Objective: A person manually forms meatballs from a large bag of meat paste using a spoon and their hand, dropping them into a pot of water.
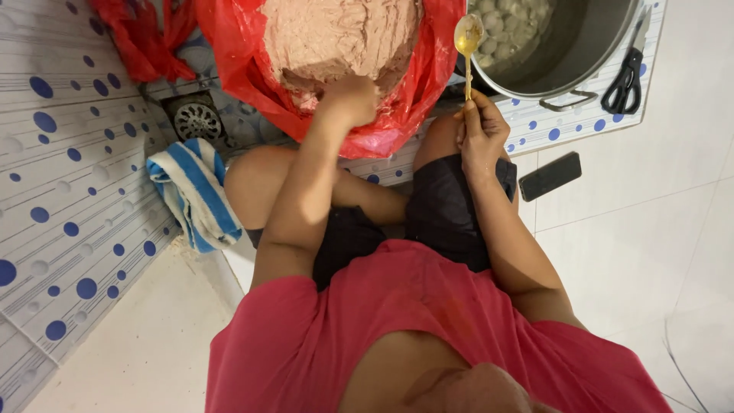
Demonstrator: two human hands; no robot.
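A big mound of pinkish-brown paste (336,34) fills a red plastic bag (417,84) on the floor in front of me. My left hand (350,98) is closed and pressed into the near edge of the paste. My right hand (480,130) rests on my knee and holds a golden spoon (468,37) upright, its bowl smeared with paste. Just beyond the spoon stands a large metal pot (589,46) with water and several pale round balls (505,23) in it.
Black scissors (628,73) lie right of the pot on the dotted tiles. A dark phone (550,176) lies on the white floor by my right knee. A blue-and-white striped cloth (195,191) and a floor drain (197,120) are at left. More red plastic (141,34) is bunched at top left.
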